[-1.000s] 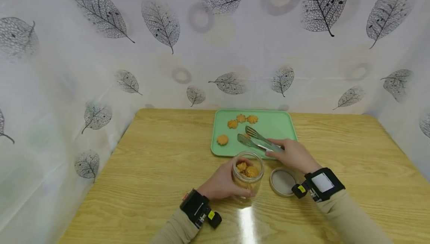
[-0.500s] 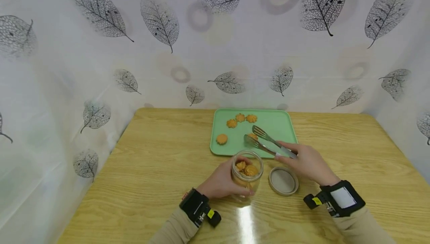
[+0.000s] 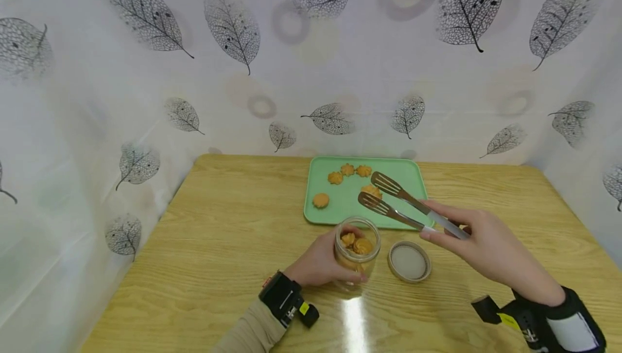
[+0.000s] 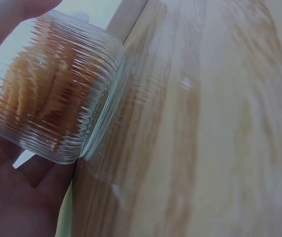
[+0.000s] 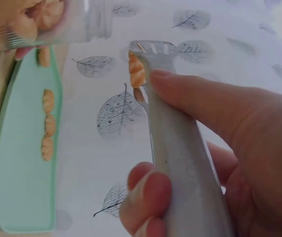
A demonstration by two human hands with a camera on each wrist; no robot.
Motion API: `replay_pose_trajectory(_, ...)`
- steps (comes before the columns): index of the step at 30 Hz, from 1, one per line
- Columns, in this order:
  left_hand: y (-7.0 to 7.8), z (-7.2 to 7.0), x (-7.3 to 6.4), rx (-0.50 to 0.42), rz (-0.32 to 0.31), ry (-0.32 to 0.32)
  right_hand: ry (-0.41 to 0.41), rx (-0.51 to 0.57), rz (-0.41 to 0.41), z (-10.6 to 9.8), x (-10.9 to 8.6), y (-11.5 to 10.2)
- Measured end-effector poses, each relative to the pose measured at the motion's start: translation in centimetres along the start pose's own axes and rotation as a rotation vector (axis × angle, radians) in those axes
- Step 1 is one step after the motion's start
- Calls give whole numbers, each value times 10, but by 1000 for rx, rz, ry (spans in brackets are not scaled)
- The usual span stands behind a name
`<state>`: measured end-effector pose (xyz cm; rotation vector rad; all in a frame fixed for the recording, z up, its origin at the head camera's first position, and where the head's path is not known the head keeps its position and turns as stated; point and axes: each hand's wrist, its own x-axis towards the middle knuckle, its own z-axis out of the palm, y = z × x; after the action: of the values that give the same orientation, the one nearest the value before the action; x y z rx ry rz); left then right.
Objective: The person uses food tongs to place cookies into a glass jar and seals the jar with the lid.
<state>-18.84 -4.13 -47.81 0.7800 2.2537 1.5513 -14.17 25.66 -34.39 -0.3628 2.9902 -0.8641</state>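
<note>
My left hand [image 3: 323, 261] is wrapped around a ribbed glass jar [image 3: 358, 264], which stands with its mouth uncovered. Butter cookies [image 4: 45, 84] fill part of the jar. In my right hand [image 3: 491, 242] I grip a pair of metal tongs [image 3: 403, 215] by the grey handles, the slotted ends pointing toward the tray. Between those ends sits one cookie [image 5: 137, 70], seen edge-on in the right wrist view; in the head view it overlaps the green tray [image 3: 418, 180]. Several other cookies [image 3: 347, 169] lie along the tray's left half.
A round lid [image 3: 409, 262] lies on the wooden table [image 3: 233, 223], just right of the jar. The tray sits at the table's back edge, against a leaf-patterned cloth [image 3: 243, 94] that hangs behind and at the sides.
My right hand has drawn back to the right and toward me, raising the tongs with a cookie between their ends. The left hand and jar have stayed in place.
</note>
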Motion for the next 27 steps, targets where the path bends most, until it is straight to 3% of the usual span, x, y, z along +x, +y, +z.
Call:
replay_pose_trajectory(12, 0, -1, -1, -14, -8, -6, -70, 5, -63, 2, -26, -11)
replay_pose_trajectory(27, -2, -1, -1, -60, 28, -20, -99, 56, -91, 11, -33, -6)
